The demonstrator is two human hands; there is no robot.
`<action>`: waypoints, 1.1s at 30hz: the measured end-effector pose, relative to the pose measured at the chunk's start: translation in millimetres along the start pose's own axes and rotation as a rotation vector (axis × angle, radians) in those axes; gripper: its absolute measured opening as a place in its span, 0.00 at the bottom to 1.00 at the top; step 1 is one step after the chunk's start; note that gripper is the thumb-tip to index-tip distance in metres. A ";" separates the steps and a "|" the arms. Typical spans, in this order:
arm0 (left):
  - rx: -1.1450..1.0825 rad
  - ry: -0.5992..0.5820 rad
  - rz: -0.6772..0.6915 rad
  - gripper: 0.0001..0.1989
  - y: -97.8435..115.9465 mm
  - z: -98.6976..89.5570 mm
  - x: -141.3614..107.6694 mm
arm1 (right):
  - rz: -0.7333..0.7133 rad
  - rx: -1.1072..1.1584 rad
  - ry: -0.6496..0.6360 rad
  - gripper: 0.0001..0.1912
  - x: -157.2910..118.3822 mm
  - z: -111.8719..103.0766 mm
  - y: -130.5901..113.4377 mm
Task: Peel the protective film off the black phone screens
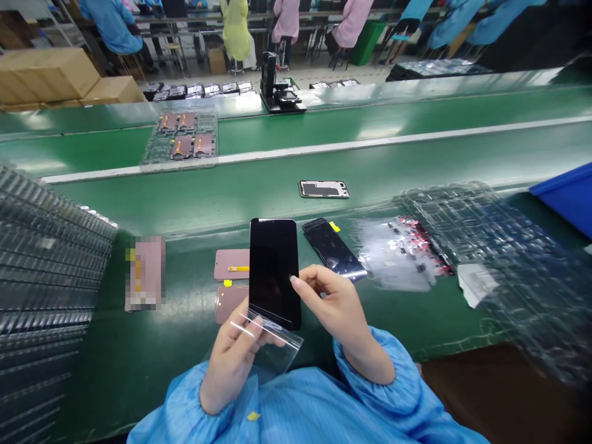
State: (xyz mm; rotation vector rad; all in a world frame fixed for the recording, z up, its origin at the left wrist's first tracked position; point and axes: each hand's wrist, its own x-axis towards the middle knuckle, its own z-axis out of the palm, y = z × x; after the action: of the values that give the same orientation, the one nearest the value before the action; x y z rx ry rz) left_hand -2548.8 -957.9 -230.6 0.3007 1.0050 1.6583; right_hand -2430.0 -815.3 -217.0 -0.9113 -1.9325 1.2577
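Note:
A black phone screen (pixel 274 265) is held up in front of me, its glossy face toward the camera. Clear plastic film (pixel 282 345) hangs over its lower end. My left hand (pixel 235 345) pinches the film and the screen's bottom edge between thumb and fingers. At the right edge of the screen, my right hand (pixel 335 302) grips it with thumb and bent fingers. Behind the screen, two pink phone panels (pixel 222 262) lie partly hidden, with a yellow tab between them. To the right lies another dark phone screen (pixel 330 246) with a yellow tab.
Stacked clear trays (pixel 50 290) rise at left, beside a blurred pink part (pixel 150 271). Rightward are plastic sleeves with red pieces (pixel 402 253), clear trays (pixel 499 259) and a blue bin (pixel 568 197). A phone frame (pixel 324 189) and a tray of pink parts (pixel 185 135) lie ahead.

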 end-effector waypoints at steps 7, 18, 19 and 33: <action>-0.020 -0.001 0.012 0.15 -2.1 -1.9 0.0 | -0.035 -0.039 -0.016 0.16 -0.6 -4.1 1.4; -0.030 -0.040 0.015 0.17 -1.0 -2.6 -0.7 | 0.027 0.024 -0.095 0.09 -2.8 -6.3 1.2; -0.034 -0.034 0.015 0.17 -1.3 -3.2 -1.1 | 0.015 0.020 -0.100 0.10 -3.0 -7.5 1.0; 0.019 -0.050 0.011 0.17 -0.9 -3.3 0.4 | 0.059 0.050 -0.040 0.15 -3.2 -0.2 0.7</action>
State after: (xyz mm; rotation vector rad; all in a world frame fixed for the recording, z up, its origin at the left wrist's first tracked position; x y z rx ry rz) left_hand -2550.5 -959.0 -233.4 0.3590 0.9837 1.6444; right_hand -2428.0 -817.6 -218.1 -0.9303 -1.9092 1.3619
